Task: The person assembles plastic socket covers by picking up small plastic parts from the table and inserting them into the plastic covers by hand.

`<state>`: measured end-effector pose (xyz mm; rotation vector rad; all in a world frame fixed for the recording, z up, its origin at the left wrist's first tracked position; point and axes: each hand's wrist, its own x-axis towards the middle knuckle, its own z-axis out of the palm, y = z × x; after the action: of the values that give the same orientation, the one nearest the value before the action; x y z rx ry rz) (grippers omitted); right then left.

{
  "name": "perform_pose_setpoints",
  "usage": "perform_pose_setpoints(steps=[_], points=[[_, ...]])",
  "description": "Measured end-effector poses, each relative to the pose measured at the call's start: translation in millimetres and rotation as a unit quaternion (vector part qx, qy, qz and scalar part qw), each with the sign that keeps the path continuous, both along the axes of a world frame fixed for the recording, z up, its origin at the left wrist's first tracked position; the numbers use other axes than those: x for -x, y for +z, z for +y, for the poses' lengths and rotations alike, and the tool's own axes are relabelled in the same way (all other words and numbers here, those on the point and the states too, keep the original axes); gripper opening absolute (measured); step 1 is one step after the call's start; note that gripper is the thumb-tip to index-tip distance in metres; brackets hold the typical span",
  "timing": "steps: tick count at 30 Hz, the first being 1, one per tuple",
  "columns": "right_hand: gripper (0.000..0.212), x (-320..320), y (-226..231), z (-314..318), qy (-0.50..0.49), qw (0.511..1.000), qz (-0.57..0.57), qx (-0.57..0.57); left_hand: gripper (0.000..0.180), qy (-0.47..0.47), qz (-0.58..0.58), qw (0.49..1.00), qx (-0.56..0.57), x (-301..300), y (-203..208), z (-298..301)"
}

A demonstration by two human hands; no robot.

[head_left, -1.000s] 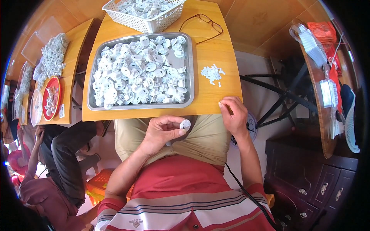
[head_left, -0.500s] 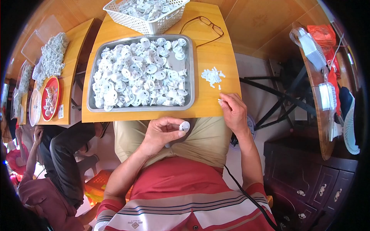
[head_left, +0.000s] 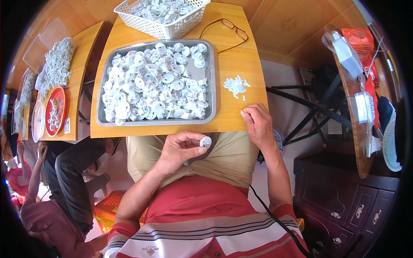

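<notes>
My left hand (head_left: 176, 148) is over my lap, in front of the table edge. Its thumb and fingers pinch a round white plastic part (head_left: 205, 142), whose flat disc face is turned up. At the table's right front edge, my right hand (head_left: 260, 125) is closed in a pinch. A small white plastic piece sits between its thumb and forefinger, mostly hidden by them. Just beyond that hand lies a loose pile of small white plastic pieces (head_left: 235, 86). A metal tray (head_left: 211, 86) heaped with similar round white parts (head_left: 150, 81) stands to the left of the pile.
Behind the tray stands a white basket (head_left: 172, 31) of more parts, beside brown-framed glasses (head_left: 232, 26). At left, a second table (head_left: 79, 86) carries white parts and a red bowl (head_left: 64, 112); a co-worker sits there. A dark cabinet (head_left: 340, 202) is at right.
My right hand has drawn slightly left at the table edge, and the white piece in its fingertips shows less. My left hand keeps its hold on the round part, almost still.
</notes>
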<state>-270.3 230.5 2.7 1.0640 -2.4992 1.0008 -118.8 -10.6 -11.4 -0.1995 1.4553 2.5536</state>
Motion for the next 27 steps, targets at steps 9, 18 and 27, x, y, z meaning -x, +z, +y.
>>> perform_pose_setpoints(steps=[9, 18, 27], points=[[0.005, 0, -5, -1, -0.009, 0.999, -0.005, 0.051, 0.03, 0.008, 0.005, 1.0, 0.012, 0, 4, -2], [0.005, -7, -4, 2, -0.031, 0.996, -0.032, 0.076, 0.027, 0.093, 0.078, 0.98, 0.16, 49, 61, -23], [0.007, -11, -7, 8, -0.021, 0.994, -0.036, 0.096, 0.031, 0.202, 0.175, 0.824, 0.499, 191, 118, -95]])
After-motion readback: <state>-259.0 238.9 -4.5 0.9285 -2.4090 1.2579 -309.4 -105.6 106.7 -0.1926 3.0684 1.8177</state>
